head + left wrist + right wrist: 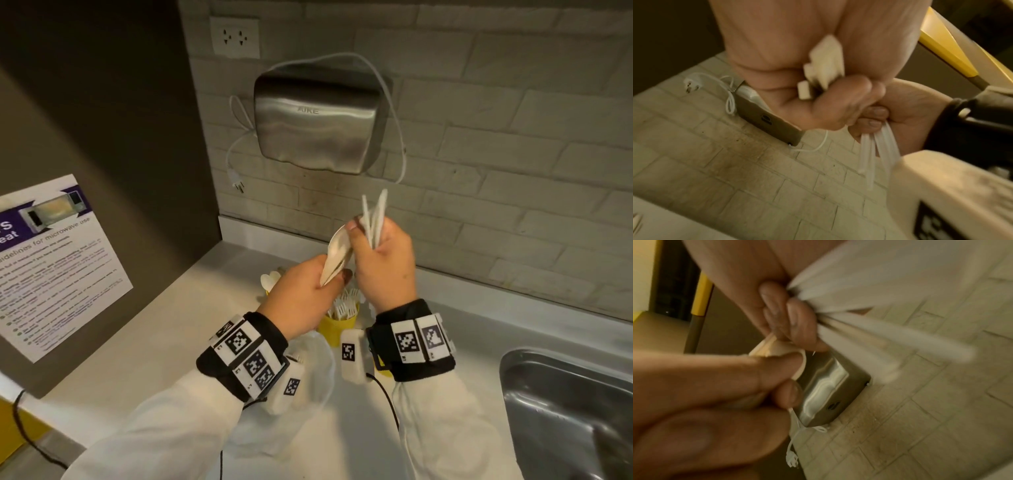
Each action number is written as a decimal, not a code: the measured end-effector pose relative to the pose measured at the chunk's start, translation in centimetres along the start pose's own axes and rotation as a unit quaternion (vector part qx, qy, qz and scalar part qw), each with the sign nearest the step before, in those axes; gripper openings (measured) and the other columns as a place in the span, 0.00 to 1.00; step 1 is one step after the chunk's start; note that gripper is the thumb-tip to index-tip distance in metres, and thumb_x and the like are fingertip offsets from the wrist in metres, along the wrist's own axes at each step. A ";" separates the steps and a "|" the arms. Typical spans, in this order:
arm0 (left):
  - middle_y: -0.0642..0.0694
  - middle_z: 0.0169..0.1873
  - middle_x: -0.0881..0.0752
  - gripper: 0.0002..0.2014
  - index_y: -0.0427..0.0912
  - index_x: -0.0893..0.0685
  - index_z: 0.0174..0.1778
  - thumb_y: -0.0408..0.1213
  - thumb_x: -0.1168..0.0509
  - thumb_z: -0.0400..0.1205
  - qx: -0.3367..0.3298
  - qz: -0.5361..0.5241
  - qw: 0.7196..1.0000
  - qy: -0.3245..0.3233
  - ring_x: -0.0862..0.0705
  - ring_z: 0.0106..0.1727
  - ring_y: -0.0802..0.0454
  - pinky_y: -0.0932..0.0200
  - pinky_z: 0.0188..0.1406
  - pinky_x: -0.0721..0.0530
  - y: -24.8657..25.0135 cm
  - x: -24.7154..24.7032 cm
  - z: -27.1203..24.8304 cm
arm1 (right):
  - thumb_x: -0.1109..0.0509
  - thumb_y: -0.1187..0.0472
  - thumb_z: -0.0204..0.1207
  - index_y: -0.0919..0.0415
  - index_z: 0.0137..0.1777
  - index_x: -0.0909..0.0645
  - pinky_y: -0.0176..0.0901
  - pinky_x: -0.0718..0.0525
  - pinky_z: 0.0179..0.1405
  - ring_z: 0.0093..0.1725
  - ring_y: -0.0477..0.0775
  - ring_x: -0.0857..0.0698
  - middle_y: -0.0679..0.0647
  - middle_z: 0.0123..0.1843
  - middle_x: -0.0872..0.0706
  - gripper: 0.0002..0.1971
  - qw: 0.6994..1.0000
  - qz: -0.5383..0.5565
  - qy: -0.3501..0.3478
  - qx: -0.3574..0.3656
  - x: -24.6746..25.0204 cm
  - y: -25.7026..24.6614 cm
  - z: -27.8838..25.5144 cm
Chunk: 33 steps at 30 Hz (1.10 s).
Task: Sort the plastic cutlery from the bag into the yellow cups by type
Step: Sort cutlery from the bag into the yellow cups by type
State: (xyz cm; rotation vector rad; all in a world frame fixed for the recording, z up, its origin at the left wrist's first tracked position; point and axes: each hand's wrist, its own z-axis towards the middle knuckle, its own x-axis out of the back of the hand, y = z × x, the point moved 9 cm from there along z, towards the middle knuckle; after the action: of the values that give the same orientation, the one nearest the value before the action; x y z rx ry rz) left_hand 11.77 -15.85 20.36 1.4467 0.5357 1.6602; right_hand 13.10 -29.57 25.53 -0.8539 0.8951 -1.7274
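In the head view my left hand (301,294) grips a small stack of white plastic spoons (337,250) by the handles, bowls pointing up and right. My right hand (383,267) holds a bundle of white cutlery handles (373,219) that fan upward; the type of these pieces is hidden in the fist. The two hands meet above the yellow cups. One yellow cup (337,325) holds forks. A second cup behind it holds spoons (270,281) and is mostly hidden by my left hand. In the right wrist view my right fingers (789,318) curl round the bundle (890,337).
A clear plastic bag (311,370) lies on the white counter (191,318) under my wrists. A steel sink (565,411) is at the right. A steel hand dryer (318,116) hangs on the brick wall above the cups. A microwave poster (58,260) is on the left panel.
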 end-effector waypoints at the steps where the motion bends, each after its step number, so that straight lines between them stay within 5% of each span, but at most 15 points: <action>1: 0.52 0.31 0.19 0.11 0.48 0.18 0.48 0.51 0.38 0.90 -0.005 0.004 1.000 0.004 0.22 0.27 0.58 0.59 0.29 0.24 -0.2 0.1 0.0 | 0.30 0.56 0.84 0.54 0.37 0.20 0.53 0.19 0.33 0.31 0.52 0.20 0.56 0.31 0.19 0.12 0.999 0.022 0.024 -0.013 0.3 0.6 0.3; 6: 0.50 0.35 0.15 0.11 0.50 0.17 0.48 0.52 0.36 0.88 -0.004 0.003 1.000 0.028 0.15 0.37 0.50 0.47 0.40 0.15 -1.2 0.7 -0.1 | 0.38 0.57 0.90 0.61 0.40 0.22 0.48 0.20 0.28 0.25 0.56 0.20 0.56 0.27 0.20 0.15 0.961 0.226 0.124 -0.097 2.2 2.7 0.9; 9: 0.51 0.26 0.24 0.21 0.44 0.25 0.36 0.55 0.34 0.86 0.039 -0.030 0.996 0.076 0.25 0.28 0.51 0.54 0.32 0.25 -2.2 1.7 -0.1 | 0.42 0.57 0.91 0.61 0.53 0.25 0.57 0.11 0.37 0.27 0.59 0.15 0.57 0.27 0.22 0.09 0.906 0.363 0.174 -0.129 2.6 3.4 0.7; 11: 0.47 0.26 0.28 0.20 0.46 0.27 0.35 0.54 0.34 0.87 0.098 -0.138 0.983 0.076 0.28 0.26 0.50 0.55 0.31 0.26 -3.4 1.6 0.0 | 0.41 0.56 0.91 0.58 0.51 0.26 0.56 0.12 0.33 0.22 0.56 0.23 0.55 0.26 0.29 0.08 0.893 0.395 0.182 -0.113 2.8 3.0 0.4; 13: 0.44 0.29 0.23 0.16 0.43 0.23 0.41 0.50 0.34 0.89 0.166 -0.310 0.934 0.062 0.20 0.28 0.50 0.54 0.31 0.16 -4.4 0.8 0.0 | 0.38 0.55 0.90 0.55 0.40 0.28 0.43 0.23 0.21 0.19 0.50 0.33 0.52 0.24 0.34 0.15 0.902 0.392 0.161 -0.080 2.5 2.1 0.2; 16: 0.36 0.45 0.08 0.13 0.36 0.21 0.57 0.45 0.35 0.90 0.229 -0.496 0.837 0.008 0.06 0.47 0.40 0.48 0.46 0.05 -3.8 -1.0 -0.1 | 0.29 0.50 0.84 0.53 0.36 0.28 0.39 0.31 0.19 0.18 0.48 0.33 0.50 0.21 0.32 0.17 0.936 0.333 0.102 -0.048 1.0 0.8 -0.4; 18: 0.36 0.41 0.08 0.14 0.37 0.21 0.51 0.47 0.35 0.90 0.239 -0.532 0.811 -0.036 0.06 0.43 0.42 0.47 0.43 0.06 -3.2 -1.9 0.0 | 0.24 0.45 0.77 0.48 0.31 0.24 0.42 0.28 0.22 0.20 0.50 0.29 0.50 0.21 0.28 0.17 0.954 0.289 0.066 -0.045 -0.3 0.6 -1.0; 20: 0.33 0.43 0.13 0.22 0.33 0.18 0.51 0.53 0.31 0.86 0.247 -0.525 0.813 -0.050 0.10 0.45 0.44 0.44 0.51 0.06 -3.1 -2.1 -0.2 | 0.24 0.46 0.77 0.48 0.27 0.23 0.45 0.26 0.24 0.21 0.52 0.27 0.51 0.22 0.26 0.19 0.968 0.247 0.018 -0.039 -1.6 0.4 -1.6; 22: 0.34 0.55 0.17 0.34 0.29 0.18 0.68 0.58 0.26 0.81 0.234 -0.512 0.825 -0.054 0.15 0.56 0.39 0.33 0.70 0.15 -3.0 -1.9 -0.1 | 0.27 0.50 0.82 0.51 0.26 0.27 0.44 0.29 0.24 0.21 0.50 0.29 0.51 0.21 0.28 0.22 0.974 0.222 -0.024 -0.044 -2.7 0.5 -2.0; 25: 0.39 0.44 0.10 0.21 0.43 0.19 0.42 0.58 0.37 0.88 0.208 -0.463 0.862 -0.003 0.10 0.46 0.44 0.45 0.47 0.12 -3.2 -0.8 0.2 | 0.30 0.55 0.86 0.56 0.29 0.29 0.40 0.28 0.23 0.18 0.45 0.28 0.46 0.19 0.28 0.23 0.973 0.215 -0.028 -0.075 -2.5 0.9 -2.3; 28: 0.39 0.52 0.08 0.22 0.53 0.24 0.37 0.65 0.43 0.88 0.155 -0.391 0.903 0.091 0.13 0.49 0.46 0.50 0.47 0.20 -3.0 1.4 0.5 | 0.30 0.56 0.86 0.48 0.28 0.19 0.31 0.25 0.27 0.22 0.37 0.22 0.39 0.21 0.20 0.21 0.994 0.076 -0.072 -0.033 -2.3 1.3 -2.3; 29: 0.35 0.47 0.12 0.25 0.50 0.24 0.35 0.66 0.44 0.87 0.125 -0.379 0.910 0.115 0.16 0.44 0.47 0.50 0.47 0.22 -2.3 2.2 0.5 | 0.30 0.52 0.86 0.45 0.29 0.18 0.33 0.24 0.30 0.25 0.37 0.21 0.38 0.23 0.18 0.20 0.995 0.005 -0.102 -0.012 -2.8 1.7 -2.6; 31: 0.43 0.39 0.26 0.27 0.42 0.21 0.41 0.65 0.45 0.86 0.074 -0.364 0.916 0.155 0.21 0.40 0.42 0.46 0.47 0.22 -0.9 3.5 0.4 | 0.33 0.44 0.85 0.51 0.33 0.18 0.44 0.22 0.32 0.27 0.40 0.21 0.44 0.27 0.16 0.19 0.986 -0.068 -0.152 -0.014 -3.9 3.1 -3.6; 32: 0.29 0.39 0.17 0.31 0.35 0.18 0.49 0.64 0.46 0.85 0.066 -0.359 0.916 0.169 0.16 0.44 0.36 0.41 0.52 0.19 -0.5 3.7 0.4 | 0.35 0.43 0.86 0.53 0.36 0.18 0.45 0.23 0.31 0.25 0.43 0.22 0.47 0.27 0.16 0.20 0.983 -0.060 -0.167 -0.042 -4.4 3.9 -4.3; 33: 0.20 0.62 0.21 0.36 0.26 0.19 0.60 0.63 0.46 0.85 0.069 -0.361 0.913 0.175 0.14 0.56 0.28 0.33 0.61 0.18 -0.3 3.6 0.3 | 0.37 0.44 0.88 0.54 0.39 0.17 0.43 0.25 0.27 0.23 0.45 0.23 0.48 0.26 0.15 0.20 0.980 -0.026 -0.179 -0.087 -4.9 4.6 -4.9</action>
State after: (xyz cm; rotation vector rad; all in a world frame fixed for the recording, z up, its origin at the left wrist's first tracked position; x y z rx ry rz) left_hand 12.28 -12.83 22.28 0.8620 1.2405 1.2765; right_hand 12.31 -25.22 18.49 -1.2684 0.7892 -1.4881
